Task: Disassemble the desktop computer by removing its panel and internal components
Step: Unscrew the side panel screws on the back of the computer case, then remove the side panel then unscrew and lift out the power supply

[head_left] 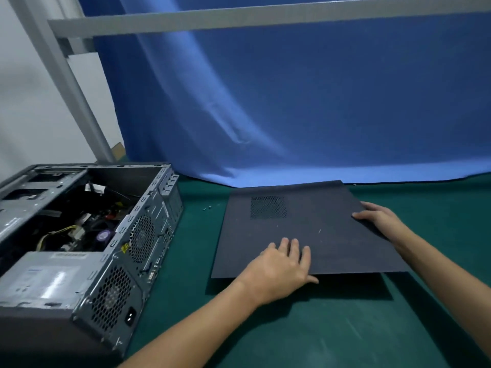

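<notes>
The computer case [79, 235] lies on its side on a dark green mat [345, 328], its open face turned up. Inside it are a grey power supply [45, 282] at the near end and a tangle of cables [53, 235] further in. Its perforated rear wall, with a round fan grille [142, 237], faces away from the case towards the right.

To the right of the case, well apart from it, is the removed black side panel [305, 229]. It is held nearly flat just above the mat and throws a shadow below its near edge. A small mesh vent [268, 207] sits in the panel's corner far from the person and nearest the case.

The left hand [281, 266] grips the panel's near edge, its fingers spread on top and the thumb hooked at the rim. The right hand [377, 216] holds the edge farthest from the case, its fingers laid over the top and the thumb hidden.

Between the case and the panel, a couple of small screws [207, 208] lie on the mat.

Behind the case and the panel a blue cloth [292, 102] hangs down to the mat's far edge. A grey metal bar [239, 19] crosses above it, and a slanted grey post [69, 83] rises behind the case. Left of the post stands a white wall [24, 102].
</notes>
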